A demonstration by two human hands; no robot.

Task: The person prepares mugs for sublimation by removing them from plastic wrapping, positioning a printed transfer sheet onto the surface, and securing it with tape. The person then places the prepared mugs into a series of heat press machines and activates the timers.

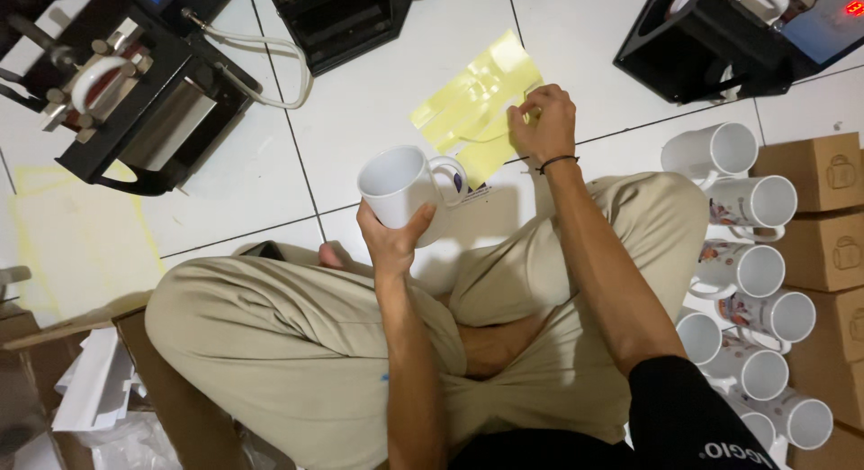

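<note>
White ceramic mug (402, 189) sits in the left hand (393, 239), gripped around the lower body from below, thumb up one side and fingers round the other. It's held clear of the floor above the left knee, mouth tilted up toward the camera, handle (450, 177) pointing right. That orientation leaves the wall beside the handle exposed, facing the other hand; a bit of print shows near the handle.

Right hand (543, 121) is pinched on the near edge of a pale yellow film sheet (475, 105) lying on the white tiled floor (378, 92). Thumb and fingertips are closed on the film, looks like lifting or peeling a strip; can't tell whether a piece has come free. Black band on that wrist.

Person sits cross-legged on the floor in beige trousers (288, 335), so everything is laid within arm's reach: film straight ahead, three black mug heat presses (135, 92) in an arc at the far side, the left one with a mug clamped in it.

Row of printed white mugs (747, 254) lies on its side along the right, mouths facing the person, just beside stacked brown cardboard boxes (823, 227). Open carton with white paper and plastic (99, 398) sits at the lower left, touching the left thigh.
</note>
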